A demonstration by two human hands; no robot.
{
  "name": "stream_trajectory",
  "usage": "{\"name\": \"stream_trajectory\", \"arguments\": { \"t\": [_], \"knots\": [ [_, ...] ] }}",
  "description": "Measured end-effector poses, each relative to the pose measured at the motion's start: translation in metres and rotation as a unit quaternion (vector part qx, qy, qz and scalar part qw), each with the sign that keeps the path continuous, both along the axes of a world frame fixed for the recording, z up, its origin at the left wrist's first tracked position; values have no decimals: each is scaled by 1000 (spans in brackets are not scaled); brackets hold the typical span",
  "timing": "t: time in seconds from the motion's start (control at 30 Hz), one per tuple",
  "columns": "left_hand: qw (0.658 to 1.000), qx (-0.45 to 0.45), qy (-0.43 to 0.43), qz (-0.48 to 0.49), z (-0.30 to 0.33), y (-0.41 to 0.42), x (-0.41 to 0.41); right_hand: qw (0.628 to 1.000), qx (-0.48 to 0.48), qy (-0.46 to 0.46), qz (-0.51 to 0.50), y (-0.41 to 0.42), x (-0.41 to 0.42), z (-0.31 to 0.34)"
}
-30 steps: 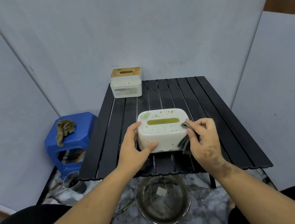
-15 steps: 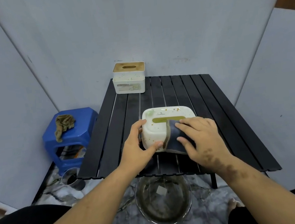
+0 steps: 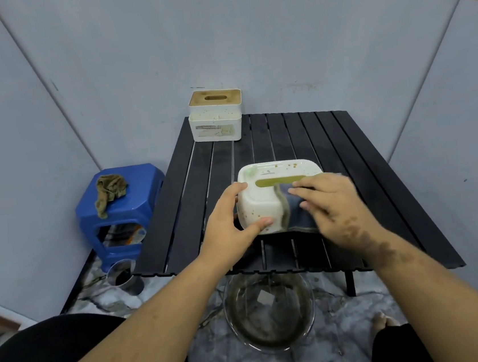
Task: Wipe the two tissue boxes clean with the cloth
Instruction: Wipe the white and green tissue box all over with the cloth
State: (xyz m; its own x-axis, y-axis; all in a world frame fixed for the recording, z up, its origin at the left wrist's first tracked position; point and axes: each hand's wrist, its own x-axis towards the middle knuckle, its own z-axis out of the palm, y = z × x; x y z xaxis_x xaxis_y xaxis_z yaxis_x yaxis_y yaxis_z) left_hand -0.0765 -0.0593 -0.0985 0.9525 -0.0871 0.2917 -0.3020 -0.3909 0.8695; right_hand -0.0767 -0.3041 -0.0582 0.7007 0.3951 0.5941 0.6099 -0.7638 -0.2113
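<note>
A rounded white tissue box (image 3: 261, 205) with a green slot and brown specks sits near the front of the black slatted table (image 3: 358, 167). My left hand (image 3: 230, 220) grips its left end, thumb on the front face. A dark grey cloth (image 3: 295, 213) is draped over the box's right half, and my right hand (image 3: 329, 200) presses flat on it. A second white tissue box (image 3: 216, 124) with a wooden lid stands at the table's far left corner, speckled with stains.
A blue plastic stool (image 3: 143, 185) stands left of the table with a crumpled brown rag (image 3: 109, 189) on top. A glass bowl (image 3: 269, 311) of murky water sits on the floor below the table's front edge. A small metal cup (image 3: 123, 275) is by the stool. Grey panels enclose the space.
My right hand brought the cloth from the box's right end up over its top and front, spread flat; it now sits slightly further right. My left hand kept its grip.
</note>
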Motion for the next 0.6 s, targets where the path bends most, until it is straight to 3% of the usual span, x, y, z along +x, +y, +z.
{"name": "stream_trajectory", "arguments": {
  "t": [0.2,0.33,0.5,0.6],
  "knots": [
    [998,10,-33,-49,3,5,4,999,49,1,-14,-28,9,-3],
    [994,-27,51,-92,17,10,17,997,61,36,-5,-23,2,-10],
    [993,-25,66,-100,23,12,24,998,55,24,-30,-9,5,-14],
    [992,-16,78,-102,19,14,29,999,30,25,8,20,1,-13]
  ]
}}
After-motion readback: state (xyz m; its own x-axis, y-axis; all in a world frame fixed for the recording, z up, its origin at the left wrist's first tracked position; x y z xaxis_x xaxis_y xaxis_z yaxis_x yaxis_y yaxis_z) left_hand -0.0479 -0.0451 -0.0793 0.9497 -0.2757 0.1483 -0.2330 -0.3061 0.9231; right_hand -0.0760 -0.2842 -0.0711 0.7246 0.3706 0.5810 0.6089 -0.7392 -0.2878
